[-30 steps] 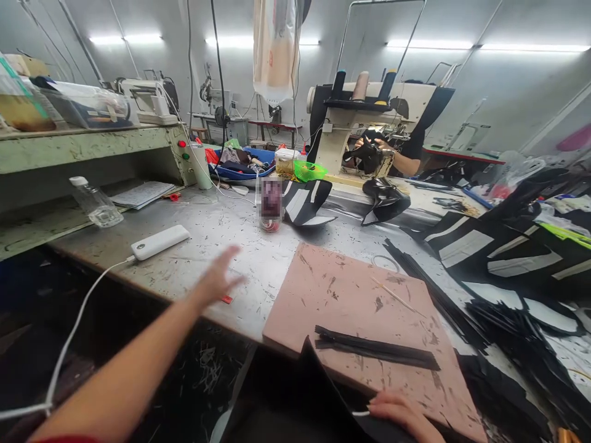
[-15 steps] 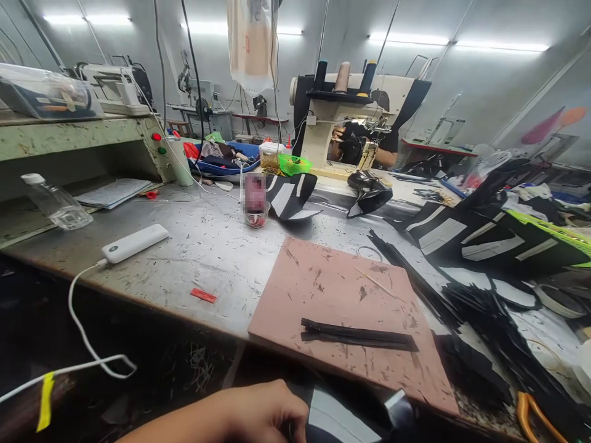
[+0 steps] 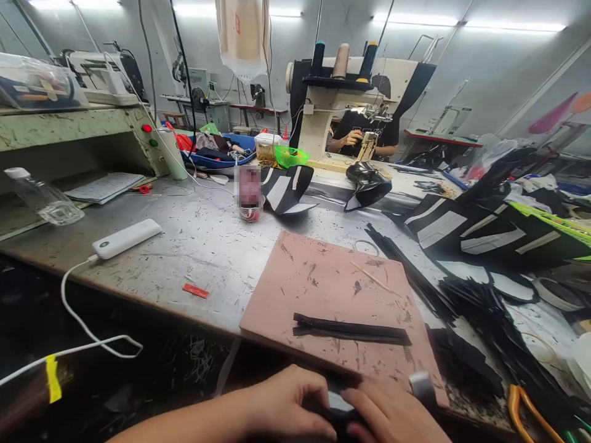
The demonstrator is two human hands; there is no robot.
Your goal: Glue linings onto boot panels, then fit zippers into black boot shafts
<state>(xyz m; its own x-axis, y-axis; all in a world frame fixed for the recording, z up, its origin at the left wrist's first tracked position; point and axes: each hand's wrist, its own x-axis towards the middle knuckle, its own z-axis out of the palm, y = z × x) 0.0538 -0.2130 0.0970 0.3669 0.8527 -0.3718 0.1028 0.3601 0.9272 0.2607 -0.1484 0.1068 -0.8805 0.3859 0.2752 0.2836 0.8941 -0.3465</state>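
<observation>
At the bottom edge my left hand (image 3: 290, 403) curls its fingers around a black fabric piece with a pale grey patch (image 3: 339, 403). My right hand (image 3: 390, 403) lies over the same piece from the other side, fingers bent down onto it. Most of the piece is hidden beneath both hands and by the frame edge. A shiny grey curl (image 3: 422, 389) shows just beyond my right hand; what it belongs to is unclear. Ahead of the hands, black zipper-like strips (image 3: 351, 329) lie on a pinkish board (image 3: 277, 289).
Orange-handled scissors (image 3: 517, 409) and a heap of black strips (image 3: 489, 320) lie right. Black panels with white strips (image 3: 466, 231) stand behind them. Leftward are a white power bank (image 3: 127, 239) and plastic bottle (image 3: 48, 200). A co-worker's hand (image 3: 348, 140) shows behind the sewing machine (image 3: 318, 117).
My right hand has come into view and onto the fabric piece beside my left hand. The view has shifted slightly, and the co-worker's hands behind the machine have moved.
</observation>
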